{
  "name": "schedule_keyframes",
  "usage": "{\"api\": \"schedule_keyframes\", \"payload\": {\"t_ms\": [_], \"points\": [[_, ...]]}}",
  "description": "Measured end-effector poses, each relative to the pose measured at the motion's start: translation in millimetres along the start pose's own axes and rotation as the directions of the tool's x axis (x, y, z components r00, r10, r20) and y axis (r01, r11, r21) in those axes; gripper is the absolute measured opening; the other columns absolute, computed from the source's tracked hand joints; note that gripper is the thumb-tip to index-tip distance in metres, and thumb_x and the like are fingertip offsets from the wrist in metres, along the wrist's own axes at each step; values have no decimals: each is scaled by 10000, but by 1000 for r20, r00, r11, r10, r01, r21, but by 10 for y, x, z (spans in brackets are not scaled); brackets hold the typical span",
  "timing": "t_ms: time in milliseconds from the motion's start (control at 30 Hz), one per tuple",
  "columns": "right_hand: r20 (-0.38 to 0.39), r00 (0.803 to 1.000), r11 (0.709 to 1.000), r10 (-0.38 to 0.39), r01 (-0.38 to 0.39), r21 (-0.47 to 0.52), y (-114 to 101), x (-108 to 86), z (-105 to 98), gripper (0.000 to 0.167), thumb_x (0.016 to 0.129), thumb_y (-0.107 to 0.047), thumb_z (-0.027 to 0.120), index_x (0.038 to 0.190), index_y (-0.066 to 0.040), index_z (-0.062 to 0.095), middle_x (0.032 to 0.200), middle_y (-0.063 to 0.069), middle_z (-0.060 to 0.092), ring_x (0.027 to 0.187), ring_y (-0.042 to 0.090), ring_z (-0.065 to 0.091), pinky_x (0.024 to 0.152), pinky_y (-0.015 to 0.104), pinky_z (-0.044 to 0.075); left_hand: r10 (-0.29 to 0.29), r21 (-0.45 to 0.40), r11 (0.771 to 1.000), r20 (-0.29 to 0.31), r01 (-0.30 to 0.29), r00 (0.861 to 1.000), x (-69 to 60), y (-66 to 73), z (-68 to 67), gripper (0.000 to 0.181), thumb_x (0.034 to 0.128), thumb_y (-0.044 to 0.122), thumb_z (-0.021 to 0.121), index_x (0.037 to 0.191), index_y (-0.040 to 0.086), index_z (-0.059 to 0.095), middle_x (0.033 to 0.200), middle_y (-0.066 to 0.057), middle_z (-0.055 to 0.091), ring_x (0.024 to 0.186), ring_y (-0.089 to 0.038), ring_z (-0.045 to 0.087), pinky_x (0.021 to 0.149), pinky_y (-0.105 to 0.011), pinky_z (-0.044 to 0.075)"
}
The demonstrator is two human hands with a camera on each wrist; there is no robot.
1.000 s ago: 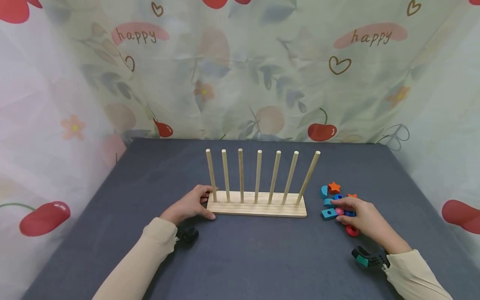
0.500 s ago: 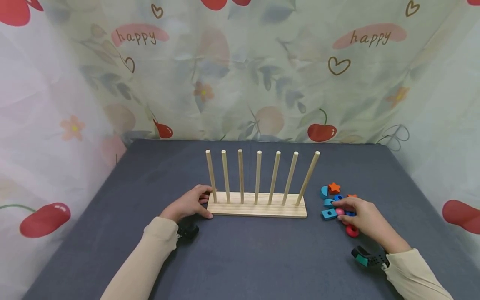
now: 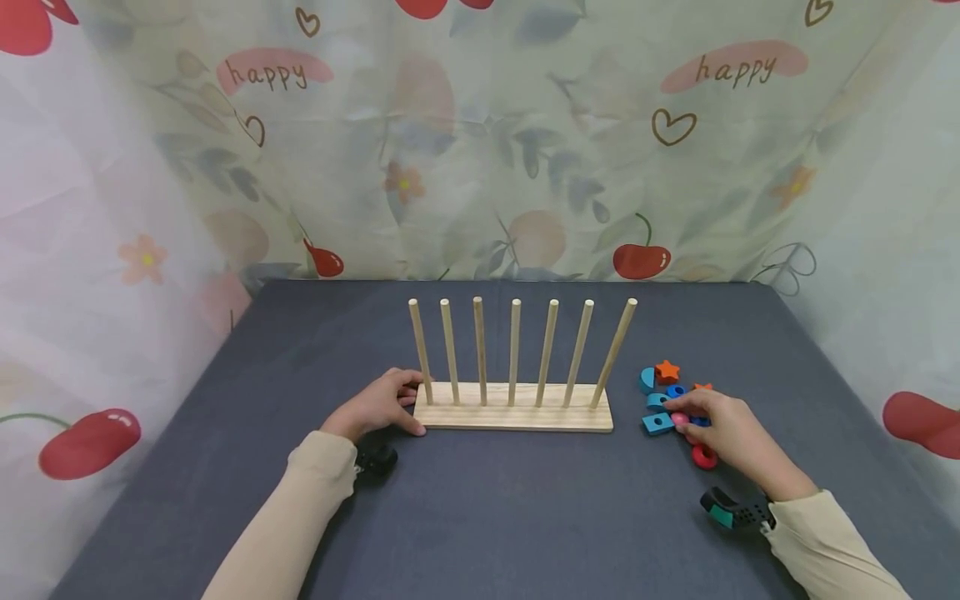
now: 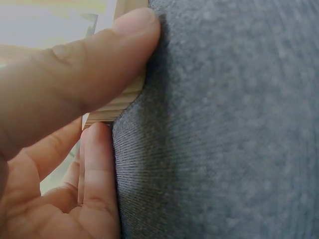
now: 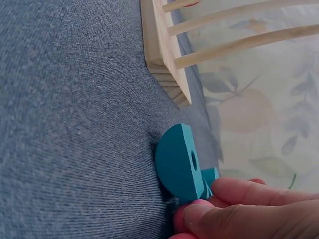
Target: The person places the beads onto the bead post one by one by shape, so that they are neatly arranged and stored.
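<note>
A wooden base [image 3: 525, 418] with several upright pegs stands mid-table. My left hand [image 3: 377, 407] grips its left end; the left wrist view shows the thumb [image 4: 75, 79] along the wood [image 4: 130, 94] and fingertips against its end. Right of the base, my right hand [image 3: 731, 429] pinches a pink piece [image 3: 679, 418] among small coloured pieces. In the right wrist view, the thumb [image 5: 239, 219] presses the pink piece [image 5: 180, 219], partly hidden by the fingers, beside a teal half-round block [image 5: 174, 162] with a hole.
Around the right hand lie an orange star [image 3: 667, 372], a blue half-round [image 3: 647, 381], a blue holed block [image 3: 657, 424], a red ring [image 3: 703, 457] and blue pieces partly under the fingers. The dark cloth [image 3: 510, 517] covers the table; patterned fabric hangs behind.
The head view has shifted slightly. My left hand keeps its place on the base, and my right hand has barely moved at the pink piece.
</note>
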State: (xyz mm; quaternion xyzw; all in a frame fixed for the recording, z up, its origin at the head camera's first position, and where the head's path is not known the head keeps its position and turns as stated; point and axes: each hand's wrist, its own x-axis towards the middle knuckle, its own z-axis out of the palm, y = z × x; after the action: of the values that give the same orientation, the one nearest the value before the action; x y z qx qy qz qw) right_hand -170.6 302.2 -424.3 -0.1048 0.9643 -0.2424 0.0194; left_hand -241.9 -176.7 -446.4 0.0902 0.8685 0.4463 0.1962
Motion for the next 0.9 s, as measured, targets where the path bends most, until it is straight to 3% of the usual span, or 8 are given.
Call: {"api": "schedule_keyframes", "payload": {"t_ms": [167,333,467,533,633,700,800,900], "points": [[-7,1000,1000,21,-20,16,-49,2,-53,272,893,-111,683,1158,-50,684,1157,197,648,972,312,657,781,473,557,-6,-14,1000,5,6,1000,-4,24,-5,888,621,-59,866,1393,-57,426,1291,-200,404,1224,-342,477,1039,-388,456],[-67,998,999,6,-3,33,-172,20,-177,296,879,-104,696,1165,-32,670,1170,213,637,1023,359,639,821,494,554,-6,-10,1000,3,6,1000,-12,37,-4,889,621,-63,864,1391,-69,420,1287,-206,405,1218,-343,478,1040,-382,456],[-143,989,996,-23,36,85,-320,38,-321,311,876,-131,707,1172,-45,665,1142,192,666,1000,354,667,733,310,587,7,2,1000,6,-7,1000,-10,32,-2,891,623,-53,866,1390,-84,412,1286,-219,401,1208,-349,481,1042,-379,455],[-185,982,992,-36,57,111,-406,49,-397,314,883,-167,702,1178,-66,665,1135,172,676,992,342,677,728,281,588,10,3,1000,3,-10,1000,-8,31,-1,891,618,-54,869,1386,-86,417,1282,-217,404,1201,-344,485,1041,-377,456],[-252,967,987,-36,74,142,-552,71,-509,314,886,-225,696,1172,-99,673,1114,135,689,1000,263,668,834,376,570,20,9,1000,2,-20,1000,-6,33,-7,890,612,-56,870,1379,-95,420,1273,-220,409,1190,-340,492,1037,-383,459],[-298,954,985,-25,74,156,-656,85,-594,312,883,-269,699,1162,-127,681,1098,103,694,1027,139,623,921,481,515,24,14,1000,1,-24,1000,-3,36,-11,889,610,-53,872,1376,-96,423,1273,-219,411,1184,-337,495,1034,-383,461],[-358,934,976,0,79,204,-804,96,-723,304,877,-295,710,1150,-163,687,1063,19,705,1015,6,550,993,333,483,18,15,1000,8,-18,1000,-3,30,-12,895,620,-40,872,1388,-88,415,1285,-219,408,1194,-337,489,1039,-382,456],[-406,914,951,-1,127,283,-958,104,-857,309,877,-275,714,1163,-163,681,1061,-84,681,991,-47,554,898,99,462,13,14,1000,15,-14,1000,-6,31,-22,898,631,-34,869,1398,-84,405,1298,-221,400,1207,-344,480,1044,-386,452]]}}
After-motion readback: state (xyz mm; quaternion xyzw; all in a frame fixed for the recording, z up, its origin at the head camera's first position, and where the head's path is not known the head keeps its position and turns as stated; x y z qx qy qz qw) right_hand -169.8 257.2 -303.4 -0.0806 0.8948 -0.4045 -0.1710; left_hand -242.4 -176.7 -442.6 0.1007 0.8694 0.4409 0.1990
